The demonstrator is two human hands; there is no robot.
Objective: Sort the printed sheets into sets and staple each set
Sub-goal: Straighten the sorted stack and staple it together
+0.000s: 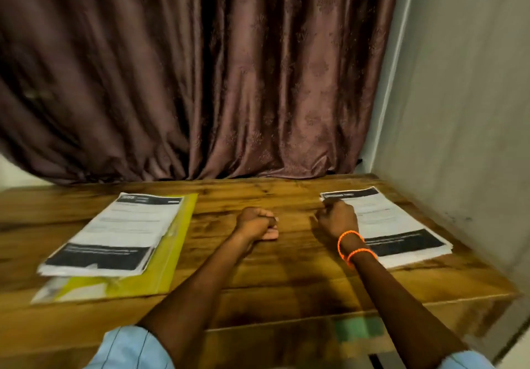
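Nearest are two bare forearms over pale blue sleeves [129, 348], reaching across the glossy wood-grain counter [286, 282]. The left hand [258, 223] rests mid-counter, clenched in a fist and grasping nothing visible. The right hand [338, 219], with orange bands [354, 247] at the wrist, lies on the near-left edge of the right stack [401, 225], its fingers curled at the stack's far-left corner; whether it pinches a sheet I cannot tell. The left stack [114, 234] lies well left of the left hand on a yellow folder [177, 242]. Both stacks run near to far, flat white paper with black bands. No stapler shows. Behind hangs a pleated brown curtain [215, 67].
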